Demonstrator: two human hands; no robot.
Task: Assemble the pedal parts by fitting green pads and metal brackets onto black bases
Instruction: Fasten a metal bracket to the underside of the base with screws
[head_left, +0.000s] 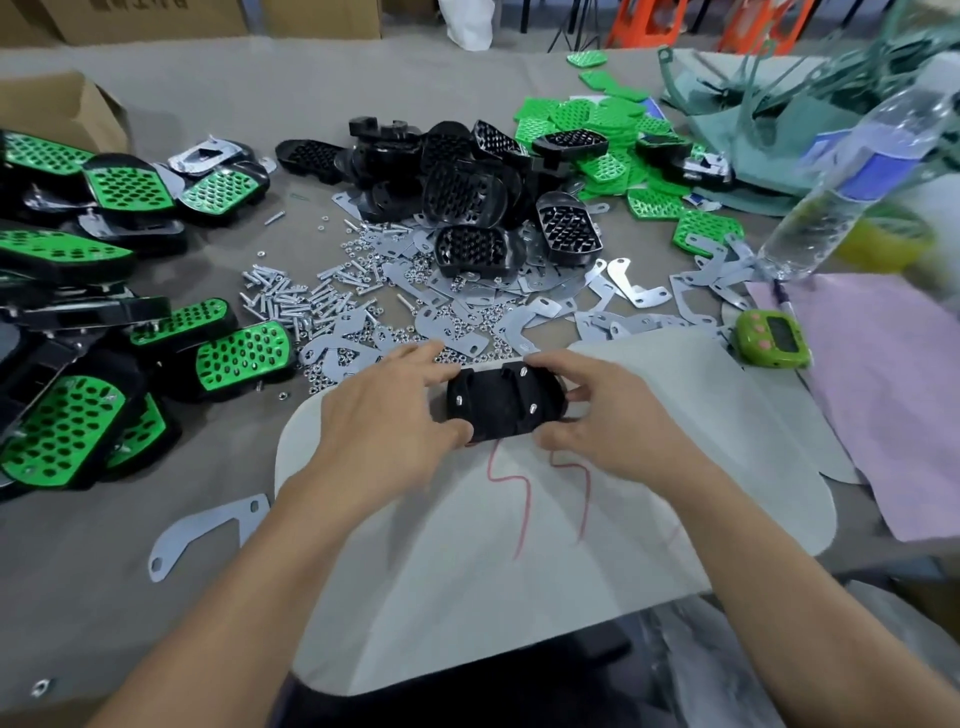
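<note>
A: What do the hands hold?
B: Left hand and right hand both curl around one black base, underside up, screw ends showing.
A: Next?
B: Probably fitting a bracket and nuts, which lie just beyond the fingertips.

black plastic pedal base: underside up, four screw tips showing, gripped at its ends by left hand and right hand | bare black latticed bases: heaped beyond | green perforated pads: loose pile, far right | flat silvery metal brackets: scattered before the heap | finished green-topped pedals: stacked left
</note>
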